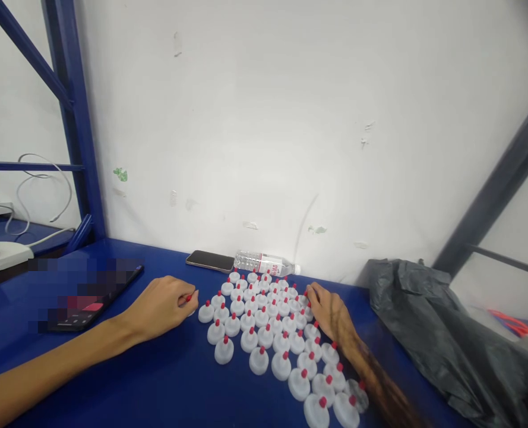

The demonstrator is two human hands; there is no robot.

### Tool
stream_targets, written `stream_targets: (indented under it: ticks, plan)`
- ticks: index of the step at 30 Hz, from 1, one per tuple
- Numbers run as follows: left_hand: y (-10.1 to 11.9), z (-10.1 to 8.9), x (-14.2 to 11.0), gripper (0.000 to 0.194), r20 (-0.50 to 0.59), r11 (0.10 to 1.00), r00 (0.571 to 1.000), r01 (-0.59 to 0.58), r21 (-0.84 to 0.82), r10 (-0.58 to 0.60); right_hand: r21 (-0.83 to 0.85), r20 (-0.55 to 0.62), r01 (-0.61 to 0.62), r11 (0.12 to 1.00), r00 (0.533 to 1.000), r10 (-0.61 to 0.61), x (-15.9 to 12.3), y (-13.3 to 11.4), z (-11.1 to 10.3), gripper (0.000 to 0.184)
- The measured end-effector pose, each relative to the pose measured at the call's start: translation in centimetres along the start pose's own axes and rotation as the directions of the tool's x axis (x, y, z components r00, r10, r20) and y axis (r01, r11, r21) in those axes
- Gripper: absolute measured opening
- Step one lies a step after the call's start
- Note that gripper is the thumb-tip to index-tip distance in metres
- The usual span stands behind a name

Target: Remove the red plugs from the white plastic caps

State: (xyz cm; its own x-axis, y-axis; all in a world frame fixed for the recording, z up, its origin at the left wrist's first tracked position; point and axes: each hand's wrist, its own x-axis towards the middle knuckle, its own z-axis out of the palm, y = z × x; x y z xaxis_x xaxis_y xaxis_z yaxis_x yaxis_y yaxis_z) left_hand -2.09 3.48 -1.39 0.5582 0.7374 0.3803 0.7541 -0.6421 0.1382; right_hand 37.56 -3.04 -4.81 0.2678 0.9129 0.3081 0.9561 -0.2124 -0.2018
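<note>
Many round, whitish pieces with small red tips (247, 320) stand in a loose cluster on the blue table (170, 380). At the cluster's left side, my left hand (166, 306) is closed in a pinch around the red tip of one such piece, whose white base shows just under the fingers. My right hand (332, 315) lies along the cluster's right edge, fingers curled together with the fingertips at a red-tipped piece. What lies under those fingertips is partly hidden.
Behind the cluster, a clear water bottle (270, 264) lies on its side beside a dark phone (210, 260). A larger phone (85, 303) rests at the left, partly blurred out. A dark grey plastic bag (442, 333) sits at the right. A white wall (246, 119) rises behind the table.
</note>
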Motion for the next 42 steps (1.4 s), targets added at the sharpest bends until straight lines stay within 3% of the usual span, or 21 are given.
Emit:
stream_targets:
  ticks: [12, 22, 35, 42]
  plan:
    - [0.1, 1.3, -0.2, 0.042, 0.162, 1.000, 0.987, -0.017, 0.016, 0.014, 0.014, -0.002, -0.011, 1.000, 1.000, 0.011, 0.3, 0.0, 0.2, 0.029]
    - [-0.5, 2.1, -0.5, 0.038, 0.122, 0.998, 0.991, -0.056, 0.021, 0.053, 0.008, 0.000, -0.015, 1.000, 1.000, 0.015, 0.2, 0.0, 0.1, 0.028]
    - [0.4, 0.5, 0.0, 0.032, 0.144, 0.998, 0.988, 0.058, 0.003, -0.058, 0.012, -0.011, -0.013, 1.000, 1.000, 0.013, 0.2, 0.0, 0.3, 0.029]
    - [0.2, 0.9, 0.0, 0.030, 0.154, 0.998, 0.987, 0.052, 0.017, -0.054, 0.015, -0.004, -0.010, 1.000, 1.000, 0.010, 0.3, 0.1, 0.2, 0.029]
